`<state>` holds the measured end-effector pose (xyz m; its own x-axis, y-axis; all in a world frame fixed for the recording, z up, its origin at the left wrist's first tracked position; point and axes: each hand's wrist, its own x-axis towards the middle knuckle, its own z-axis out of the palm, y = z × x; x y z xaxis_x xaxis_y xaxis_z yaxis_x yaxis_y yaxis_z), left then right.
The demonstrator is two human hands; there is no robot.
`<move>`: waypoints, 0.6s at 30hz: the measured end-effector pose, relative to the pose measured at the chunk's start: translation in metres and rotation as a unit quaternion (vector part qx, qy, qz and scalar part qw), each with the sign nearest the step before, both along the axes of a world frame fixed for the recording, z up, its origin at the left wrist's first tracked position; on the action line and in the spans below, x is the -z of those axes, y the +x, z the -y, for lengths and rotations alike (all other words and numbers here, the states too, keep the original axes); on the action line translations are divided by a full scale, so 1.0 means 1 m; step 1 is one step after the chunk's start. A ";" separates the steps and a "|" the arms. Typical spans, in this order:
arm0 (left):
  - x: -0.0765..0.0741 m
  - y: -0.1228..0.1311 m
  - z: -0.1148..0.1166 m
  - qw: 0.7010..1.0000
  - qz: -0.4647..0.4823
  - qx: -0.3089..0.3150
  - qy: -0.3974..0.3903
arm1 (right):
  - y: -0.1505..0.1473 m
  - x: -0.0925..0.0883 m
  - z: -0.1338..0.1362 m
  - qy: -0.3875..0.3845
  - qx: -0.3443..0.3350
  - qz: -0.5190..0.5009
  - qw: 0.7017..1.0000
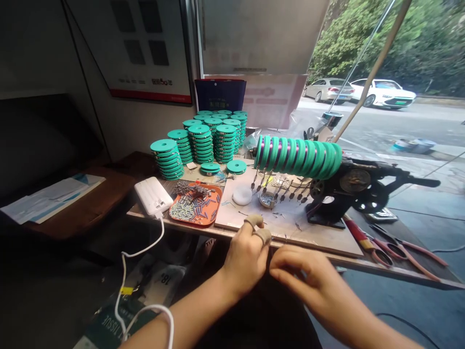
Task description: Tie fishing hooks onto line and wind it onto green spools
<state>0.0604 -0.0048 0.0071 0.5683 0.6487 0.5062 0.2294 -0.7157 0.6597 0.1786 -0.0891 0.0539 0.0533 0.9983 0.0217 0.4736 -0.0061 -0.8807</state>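
My left hand (247,254) is at the front edge of the pale work board (236,220), its fingers curled inward, with tan finger cots on two of them. Close beside it, my right hand (307,274) has thumb and forefinger pinched together just off the edge. Whatever either hand grips is too small to make out. Beyond them, a row of green spools (298,156) wound with dark line sits on a black hand-cranked winder (327,201). Small dark weights (283,198) dangle below the spools. A small bowl of tiny beads (268,199) and a round white pad (241,196) rest on the board.
An orange tray (214,220) of small metal parts lies left, next to a white power bank (153,195) with a cable. Stacks of green spools (199,143) stand behind. Scissors (390,249) and pliers (417,247) lie at the right edge.
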 end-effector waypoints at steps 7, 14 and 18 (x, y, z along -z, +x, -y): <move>0.008 -0.004 0.000 0.983 0.002 -0.023 0.180 | 0.010 -0.038 -0.090 -0.077 -0.042 0.024 0.996; -0.018 0.002 -0.013 0.729 0.140 0.124 -0.659 | 0.021 -0.010 -0.030 0.310 -0.012 0.288 0.906; -0.016 0.005 -0.014 0.670 0.136 0.155 -0.713 | 0.028 0.020 -0.003 0.429 -0.092 0.413 0.798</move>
<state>0.0652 0.0096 0.0226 0.7996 0.4551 -0.3917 -0.0510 0.7015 0.7109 0.2068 -0.0858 0.0339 -0.4785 0.5863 0.6537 0.8180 0.5683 0.0891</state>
